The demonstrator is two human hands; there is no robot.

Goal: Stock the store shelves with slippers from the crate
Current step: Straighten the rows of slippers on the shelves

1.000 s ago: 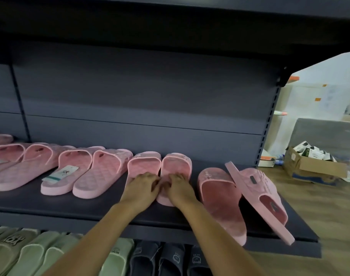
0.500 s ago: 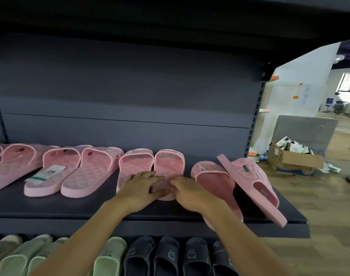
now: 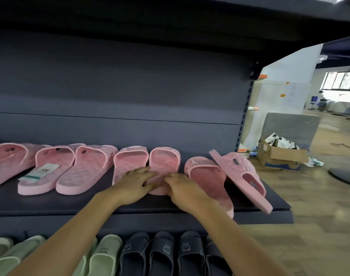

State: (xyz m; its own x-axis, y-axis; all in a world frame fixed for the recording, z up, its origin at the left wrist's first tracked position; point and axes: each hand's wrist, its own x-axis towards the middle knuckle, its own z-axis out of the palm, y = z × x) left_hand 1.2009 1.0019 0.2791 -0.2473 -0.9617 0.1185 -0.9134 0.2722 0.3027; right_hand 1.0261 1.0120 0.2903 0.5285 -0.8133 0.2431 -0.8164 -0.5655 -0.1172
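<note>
Noted left hand (image 3: pixel 134 185) flat, fingers spread, across the middle pink pair (image 3: pixel 164 163); right hand (image 3: pixel 183 191) with bent fingers at that pair's heel, grip undeterminable. Recorded dark shelf (image 3: pixel 50 204) bearing pink slipper row (image 3: pixel 86 170), then one slipper (image 3: pixel 240 172) tilted against its neighbour at right end.

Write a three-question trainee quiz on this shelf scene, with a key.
1. True or false: the rightmost pink slipper lies flat on the shelf.
2. What colour are the lower slippers furthest right? A green, B dark, C white.
3. Fill in: the tag lies to the ___ of the left hand.
Key: 1 false, it is tilted; 2 B; 3 left.
</note>
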